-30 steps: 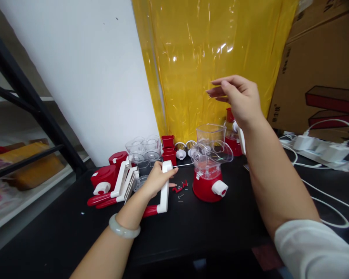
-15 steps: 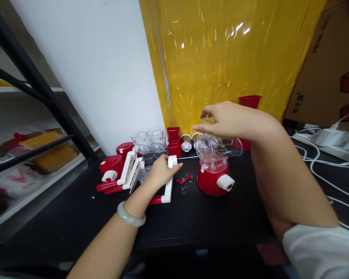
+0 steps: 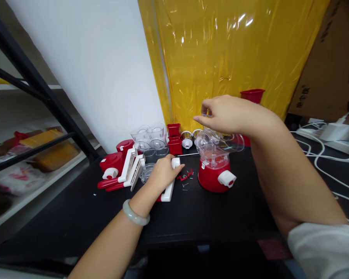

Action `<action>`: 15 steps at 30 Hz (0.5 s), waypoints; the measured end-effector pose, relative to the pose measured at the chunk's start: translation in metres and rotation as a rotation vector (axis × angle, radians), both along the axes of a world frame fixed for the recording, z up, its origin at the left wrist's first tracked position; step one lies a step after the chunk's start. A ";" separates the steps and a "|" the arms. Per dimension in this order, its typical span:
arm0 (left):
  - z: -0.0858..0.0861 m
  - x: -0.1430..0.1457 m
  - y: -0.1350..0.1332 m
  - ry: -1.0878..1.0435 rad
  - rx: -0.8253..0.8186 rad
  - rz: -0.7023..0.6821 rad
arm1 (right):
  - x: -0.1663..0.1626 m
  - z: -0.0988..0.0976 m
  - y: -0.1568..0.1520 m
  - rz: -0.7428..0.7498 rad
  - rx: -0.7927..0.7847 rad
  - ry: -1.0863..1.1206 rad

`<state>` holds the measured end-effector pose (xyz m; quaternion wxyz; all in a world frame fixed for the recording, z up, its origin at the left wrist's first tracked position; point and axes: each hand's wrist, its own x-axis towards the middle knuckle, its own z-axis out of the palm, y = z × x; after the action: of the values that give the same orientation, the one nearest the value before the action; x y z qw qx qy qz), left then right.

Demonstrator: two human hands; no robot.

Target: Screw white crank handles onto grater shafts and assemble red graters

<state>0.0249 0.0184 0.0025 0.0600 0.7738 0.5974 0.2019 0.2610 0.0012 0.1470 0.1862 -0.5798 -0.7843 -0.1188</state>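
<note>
My left hand (image 3: 162,170) is closed over the white end of a crank handle (image 3: 169,190) with a red grip, its thumb pointing right. A thin metal rod (image 3: 189,155) lies just behind it. To the right, a red rotary grater base (image 3: 213,176) stands upright with a white knob (image 3: 227,178) on its front and a clear plastic hopper (image 3: 208,143) on top. Above the hopper, my right hand (image 3: 223,112) has its fingers curled round a clear plastic edge, mostly hidden. Small red plastic pieces (image 3: 184,178) and several screws (image 3: 185,185) lie between the hands.
Another red base (image 3: 112,162) and white cranks (image 3: 128,166) are at the left. Clear hoppers (image 3: 149,135), red containers (image 3: 174,145) and metal drums (image 3: 187,139) stand behind. White cables (image 3: 322,162) run along the right side. A black rack (image 3: 31,77) borders the left.
My left hand has shifted slightly, with the crank handle's end turned a little. My right hand stays above the hopper, its fingers slightly more curled. The view has moved a little.
</note>
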 end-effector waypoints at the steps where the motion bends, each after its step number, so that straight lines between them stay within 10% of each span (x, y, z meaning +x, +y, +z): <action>1: -0.001 0.000 0.001 0.017 -0.009 -0.003 | 0.000 0.000 0.000 -0.001 0.003 -0.005; 10: -0.007 0.001 0.002 0.088 -0.011 -0.028 | -0.002 0.000 -0.003 -0.016 0.002 -0.025; 15: -0.010 0.004 -0.003 0.038 0.325 -0.117 | -0.003 0.001 -0.003 -0.015 0.004 -0.018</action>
<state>0.0292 0.0151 -0.0071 -0.0657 0.8104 0.5118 0.2774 0.2583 -0.0021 0.1478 0.1792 -0.5843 -0.7812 -0.1270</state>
